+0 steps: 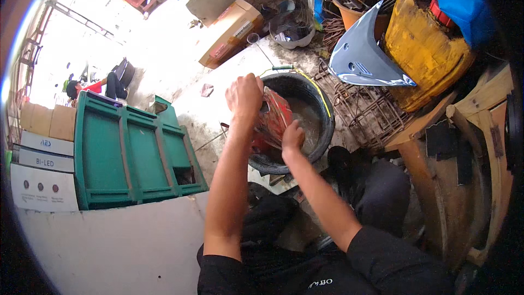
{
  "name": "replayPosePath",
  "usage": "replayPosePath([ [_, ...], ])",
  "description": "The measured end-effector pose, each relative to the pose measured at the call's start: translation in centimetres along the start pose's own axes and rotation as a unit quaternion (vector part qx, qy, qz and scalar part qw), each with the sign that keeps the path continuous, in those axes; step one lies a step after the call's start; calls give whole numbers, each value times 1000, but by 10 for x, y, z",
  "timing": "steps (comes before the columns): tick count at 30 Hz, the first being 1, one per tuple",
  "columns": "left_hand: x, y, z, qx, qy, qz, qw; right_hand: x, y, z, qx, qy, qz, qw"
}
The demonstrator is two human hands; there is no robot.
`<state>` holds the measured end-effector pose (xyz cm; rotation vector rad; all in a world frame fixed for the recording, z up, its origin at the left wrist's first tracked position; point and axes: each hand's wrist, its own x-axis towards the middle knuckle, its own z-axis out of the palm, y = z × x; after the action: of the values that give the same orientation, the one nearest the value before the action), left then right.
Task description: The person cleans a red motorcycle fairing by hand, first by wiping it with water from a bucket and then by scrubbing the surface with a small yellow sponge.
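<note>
A red glossy plastic panel (278, 108), which looks like a motorcycle fairing part, is tilted over a black bucket (330, 131). My left hand (245, 93) grips its upper left edge. My right hand (294, 135) presses against its lower right side with curled fingers. Whether that hand holds something small is hidden. Murky water (309, 121) lies in the bucket below the panel. The bucket's wire handle (317, 88), sleeved in yellow-green, rests along the far rim.
At right are a rusty wire rack (360, 110), a grey fairing panel (364, 55), a dirty yellow jerrycan (430, 49) and wooden furniture (434, 180). A cardboard box (231, 32) lies beyond the bucket. Left stand a green panelled piece (135, 151) and boxes (45, 172). A person (102, 86) sits farther off.
</note>
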<state>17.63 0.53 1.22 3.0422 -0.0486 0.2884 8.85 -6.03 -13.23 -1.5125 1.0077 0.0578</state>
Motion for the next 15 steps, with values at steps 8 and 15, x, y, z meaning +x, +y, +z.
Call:
replayPosePath([
  [8,30,82,-4,-82,8,90,993,375,178,-13,342,-283,267,855],
  [15,15,14,-6,-12,-30,10,999,265,134,77,389,-18,271,880],
])
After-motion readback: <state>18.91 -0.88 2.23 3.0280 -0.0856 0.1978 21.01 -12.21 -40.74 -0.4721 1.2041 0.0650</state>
